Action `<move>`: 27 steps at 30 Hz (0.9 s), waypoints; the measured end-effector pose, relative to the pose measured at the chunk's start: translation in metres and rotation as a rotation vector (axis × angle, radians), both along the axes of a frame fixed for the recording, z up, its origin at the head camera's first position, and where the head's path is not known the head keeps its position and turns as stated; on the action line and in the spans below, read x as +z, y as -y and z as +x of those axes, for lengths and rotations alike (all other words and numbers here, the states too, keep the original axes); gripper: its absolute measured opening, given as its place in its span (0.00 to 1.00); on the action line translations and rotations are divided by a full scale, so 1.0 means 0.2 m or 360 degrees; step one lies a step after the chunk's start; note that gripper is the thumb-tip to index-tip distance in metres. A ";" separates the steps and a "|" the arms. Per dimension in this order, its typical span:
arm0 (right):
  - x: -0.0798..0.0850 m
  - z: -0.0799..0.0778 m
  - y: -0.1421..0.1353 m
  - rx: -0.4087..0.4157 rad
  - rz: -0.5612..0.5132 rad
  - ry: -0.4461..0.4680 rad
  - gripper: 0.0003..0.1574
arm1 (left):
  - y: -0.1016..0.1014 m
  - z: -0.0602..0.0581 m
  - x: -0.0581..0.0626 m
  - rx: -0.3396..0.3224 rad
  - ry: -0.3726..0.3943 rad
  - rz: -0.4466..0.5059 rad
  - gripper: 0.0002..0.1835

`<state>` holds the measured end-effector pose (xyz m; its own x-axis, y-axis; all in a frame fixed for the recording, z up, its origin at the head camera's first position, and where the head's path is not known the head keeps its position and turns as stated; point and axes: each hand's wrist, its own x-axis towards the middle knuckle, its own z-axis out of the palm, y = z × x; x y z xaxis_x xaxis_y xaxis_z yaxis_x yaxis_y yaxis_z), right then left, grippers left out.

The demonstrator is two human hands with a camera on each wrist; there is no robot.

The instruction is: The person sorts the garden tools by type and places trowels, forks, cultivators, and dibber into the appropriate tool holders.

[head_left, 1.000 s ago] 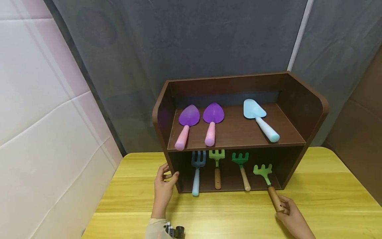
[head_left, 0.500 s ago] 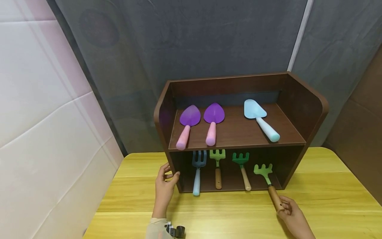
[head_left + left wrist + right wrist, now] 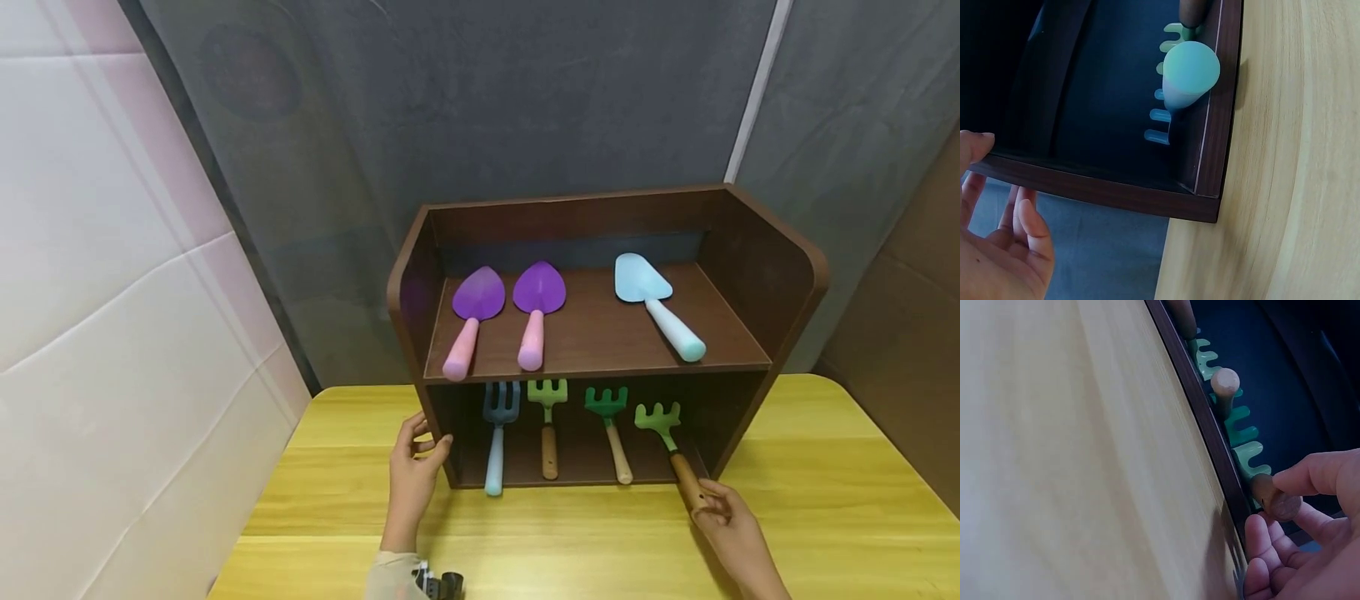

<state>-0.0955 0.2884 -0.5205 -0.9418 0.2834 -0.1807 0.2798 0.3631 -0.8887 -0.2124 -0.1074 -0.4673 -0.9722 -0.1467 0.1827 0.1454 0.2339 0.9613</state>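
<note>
My right hand (image 3: 733,527) pinches the end of the wooden handle of a light green hand rake (image 3: 686,477), thumb on one side and fingers on the other. The rake's head lies inside the lower compartment of a dark brown two-tier shelf (image 3: 765,267), its handle jutting out over the front edge. At the shelf's left side panel, my left hand (image 3: 412,482) grips the edge between thumb and fingers; the left wrist view shows this panel (image 3: 1104,192) close up. Left of the held rake lie a dark green rake (image 3: 618,450), another light green rake (image 3: 549,450) and a blue-grey fork (image 3: 495,458).
On the upper tier rest two purple trowels with pink handles, the left trowel (image 3: 478,296) and the middle trowel (image 3: 539,290), plus a light blue trowel (image 3: 675,330). The shelf stands on a yellow wood-grain table (image 3: 570,542). Behind hangs a dark grey curtain (image 3: 525,100).
My right hand has moved the light green rake slightly farther into the lower compartment, up and a little left. The left hand keeps its grip on the side panel.
</note>
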 end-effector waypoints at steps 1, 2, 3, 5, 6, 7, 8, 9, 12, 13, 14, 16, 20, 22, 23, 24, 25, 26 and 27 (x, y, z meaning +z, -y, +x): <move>0.00 -0.01 0.00 -0.0004 -0.0005 -0.0014 0.33 | 0.00 0.00 0.00 0.0002 -0.0001 0.0007 0.24; -0.01 -0.02 0.00 -0.0014 -0.0014 -0.0038 0.33 | 0.00 0.00 0.00 0.0002 -0.0001 0.0015 0.24; -0.01 -0.03 0.00 -0.0026 -0.0002 -0.0070 0.33 | 0.00 0.01 -0.01 0.0000 -0.0002 0.0022 0.25; -0.02 -0.04 0.01 -0.0045 0.0020 -0.0127 0.32 | 0.00 0.01 -0.01 -0.0005 -0.0002 0.0016 0.25; -0.03 -0.05 0.01 -0.0046 0.0033 -0.0160 0.31 | 0.00 0.01 -0.01 -0.0007 -0.0005 0.0011 0.25; -0.03 -0.06 0.01 -0.0049 0.0046 -0.0185 0.31 | 0.00 0.01 -0.01 -0.0008 -0.0008 0.0008 0.24; -0.03 -0.07 0.01 -0.0052 0.0072 -0.0202 0.30 | 0.00 0.01 -0.01 -0.0010 -0.0013 0.0004 0.24; -0.03 -0.08 0.01 -0.0050 0.0100 -0.0213 0.30 | 0.00 0.01 0.00 -0.0011 -0.0018 0.0000 0.24; -0.03 -0.10 0.01 -0.0033 0.0156 -0.0194 0.30 | 0.00 0.01 0.00 -0.0016 -0.0034 0.0002 0.24; -0.03 -0.10 0.00 -0.0029 0.0168 -0.0172 0.30 | 0.00 0.01 0.00 -0.0018 -0.0037 0.0003 0.24; -0.03 -0.11 0.00 -0.0027 0.0185 -0.0160 0.30 | 0.00 0.01 0.00 -0.0019 -0.0040 0.0005 0.24; -0.03 -0.11 0.00 -0.0027 0.0196 -0.0140 0.30 | 0.01 0.01 0.01 -0.0021 -0.0041 0.0007 0.24; -0.02 -0.13 0.00 -0.0053 0.0223 -0.0132 0.29 | 0.01 0.01 0.01 -0.0016 -0.0036 0.0003 0.25; -0.02 -0.13 0.01 -0.0062 0.0238 -0.0132 0.29 | 0.01 0.01 0.00 -0.0015 -0.0031 -0.0005 0.25; -0.02 -0.14 0.01 -0.0066 0.0242 -0.0137 0.29 | 0.01 0.01 0.01 -0.0015 -0.0030 -0.0004 0.25; -0.02 -0.14 0.01 -0.0064 0.0247 -0.0140 0.29 | 0.01 0.01 0.01 -0.0016 -0.0029 -0.0006 0.25; -0.02 -0.15 0.01 -0.0062 0.0249 -0.0145 0.29 | 0.01 0.01 0.01 -0.0016 -0.0030 -0.0008 0.25; -0.02 -0.15 0.02 -0.0062 0.0256 -0.0150 0.29 | 0.01 0.01 0.01 -0.0017 -0.0031 -0.0007 0.24; -0.02 -0.16 0.02 -0.0060 0.0256 -0.0156 0.29 | 0.01 0.01 0.01 -0.0017 -0.0033 -0.0005 0.24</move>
<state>-0.1266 0.2852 -0.5241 -0.9408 0.3368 -0.0383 0.2111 0.4936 -0.8437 -0.2098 -0.1085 -0.4651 -0.9697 -0.1357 0.2031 0.1676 0.2352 0.9574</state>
